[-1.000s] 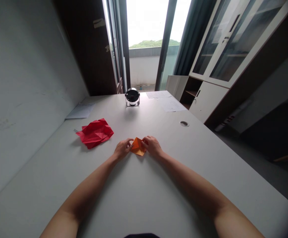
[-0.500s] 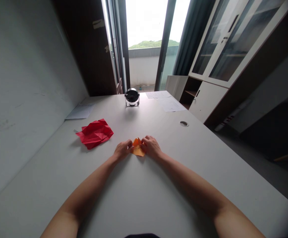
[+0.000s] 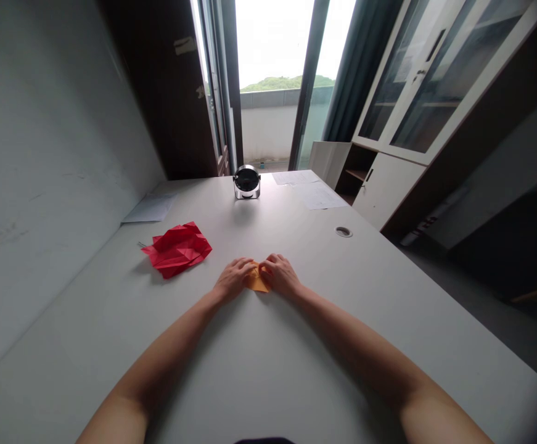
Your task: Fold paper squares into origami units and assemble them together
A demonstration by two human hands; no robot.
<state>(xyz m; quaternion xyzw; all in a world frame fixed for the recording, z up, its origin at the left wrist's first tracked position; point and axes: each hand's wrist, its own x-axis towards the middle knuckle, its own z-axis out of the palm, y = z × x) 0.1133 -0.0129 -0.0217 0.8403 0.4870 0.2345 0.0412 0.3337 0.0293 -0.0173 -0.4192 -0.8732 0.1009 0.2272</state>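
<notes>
Left hand (image 3: 232,279) and right hand (image 3: 282,275) angle inward, both curled nearly closed, gripping the orange paper (image 3: 259,284).

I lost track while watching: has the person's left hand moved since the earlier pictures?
Yes, slightly: the left hand has shifted rightward, farther from the red paper, which hasn't moved.

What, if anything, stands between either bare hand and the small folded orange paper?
Nothing visible: the bare left hand and the bare right hand both touch the small folded orange paper, partly covering it. The creased red paper lies apart on the white tabletop, off to the left.
</notes>
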